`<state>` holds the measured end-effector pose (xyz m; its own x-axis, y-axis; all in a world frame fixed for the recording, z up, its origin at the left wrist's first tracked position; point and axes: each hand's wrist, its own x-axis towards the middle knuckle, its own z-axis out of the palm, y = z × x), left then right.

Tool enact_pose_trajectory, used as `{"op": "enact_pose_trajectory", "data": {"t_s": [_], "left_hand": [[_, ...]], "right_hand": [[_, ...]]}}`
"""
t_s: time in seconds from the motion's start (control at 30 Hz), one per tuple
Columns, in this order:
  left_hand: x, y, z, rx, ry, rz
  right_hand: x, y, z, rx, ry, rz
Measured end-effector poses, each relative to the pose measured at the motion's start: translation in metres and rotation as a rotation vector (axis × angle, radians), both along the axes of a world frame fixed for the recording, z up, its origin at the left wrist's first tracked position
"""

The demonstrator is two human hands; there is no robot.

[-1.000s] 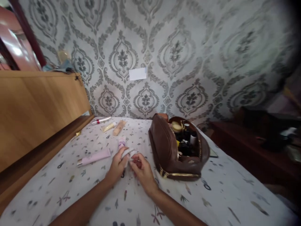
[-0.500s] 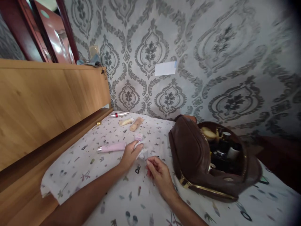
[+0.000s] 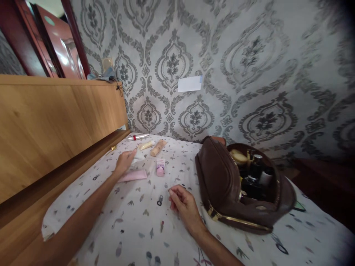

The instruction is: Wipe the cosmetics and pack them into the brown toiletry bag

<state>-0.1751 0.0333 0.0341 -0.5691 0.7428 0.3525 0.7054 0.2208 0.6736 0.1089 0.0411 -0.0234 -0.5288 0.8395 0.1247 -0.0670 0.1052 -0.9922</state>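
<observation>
My left hand (image 3: 125, 162) is closed on a crumpled white tissue (image 3: 138, 156), just above a pink tube (image 3: 133, 175) whose left end is hidden by my wrist. My right hand (image 3: 183, 202) is over the cloth, thumb and fingertips pressed together; whatever they may hold is too small to make out. Between the hands a small pink-and-white tube (image 3: 160, 167) lies on the cloth. Farther back are a beige tube (image 3: 158, 147), a pale yellow tube (image 3: 146, 145) and a silver tube with a red band (image 3: 138, 137).
An open brown bag (image 3: 219, 177) with bottles and other items inside stands at the right on the patterned white cloth (image 3: 144, 229). A wooden panel (image 3: 61, 118) runs along the left. Behind is a patterned wall (image 3: 172, 66). A small gold object (image 3: 113, 148) lies at the back left.
My left hand has moved left and away with the white tissue, uncovering the small pink-and-white tube. My right hand stays about where it was. The view has shifted slightly.
</observation>
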Motion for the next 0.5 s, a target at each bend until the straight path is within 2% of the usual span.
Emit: {"op": "enact_pose_trajectory", "data": {"t_s": [0.17,0.27,0.37,0.5], "left_hand": [[-0.061,-0.011,0.011,-0.211,0.115,0.219],[-0.089,-0.015,0.015,-0.324,0.150,0.311],[-0.106,-0.017,0.016,-0.423,0.172,0.365],[-0.115,-0.016,0.012,-0.498,0.224,0.377]], "right_hand": [[0.001,-0.001,0.000,0.020,-0.021,0.016],[0.000,-0.001,-0.001,0.032,-0.011,0.013],[0.000,-0.001,-0.002,0.030,-0.005,0.017],[0.000,0.000,-0.003,0.025,-0.008,0.015]]}}
